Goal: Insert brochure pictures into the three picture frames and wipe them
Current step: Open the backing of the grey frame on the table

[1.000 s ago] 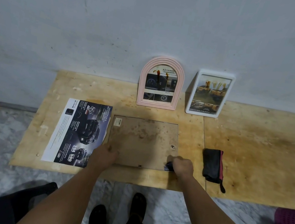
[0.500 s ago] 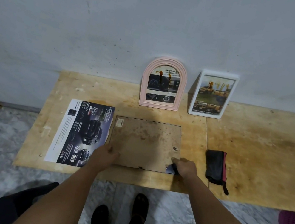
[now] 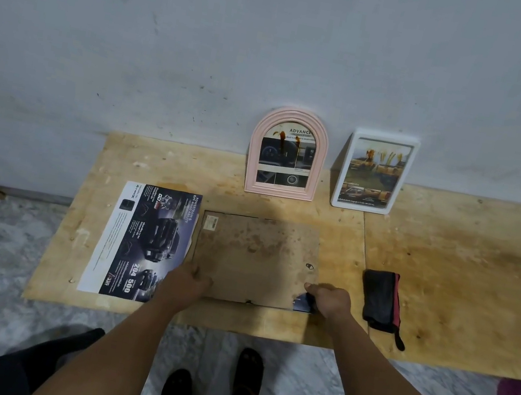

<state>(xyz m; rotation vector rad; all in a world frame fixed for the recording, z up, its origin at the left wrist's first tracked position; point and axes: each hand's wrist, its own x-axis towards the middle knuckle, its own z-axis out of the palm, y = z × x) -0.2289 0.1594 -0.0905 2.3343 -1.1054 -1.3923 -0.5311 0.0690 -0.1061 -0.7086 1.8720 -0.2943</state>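
Third frame face-down on desk [image 3: 447,272].
Left hand [image 3: 187,280] presses frame backing [image 3: 255,259], fingers curled; right hand [image 3: 331,302] pinches its near-right corner.

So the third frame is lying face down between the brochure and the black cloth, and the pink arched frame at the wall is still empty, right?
Not quite. The head view shows the pink arched frame already holds a brochure picture. The rest stands: the third frame lies face down between the brochure and the black cloth.

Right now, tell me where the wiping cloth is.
In the head view the black-and-red cloth lies folded on the plywood table, just right of the right hand and the face-down frame, untouched.
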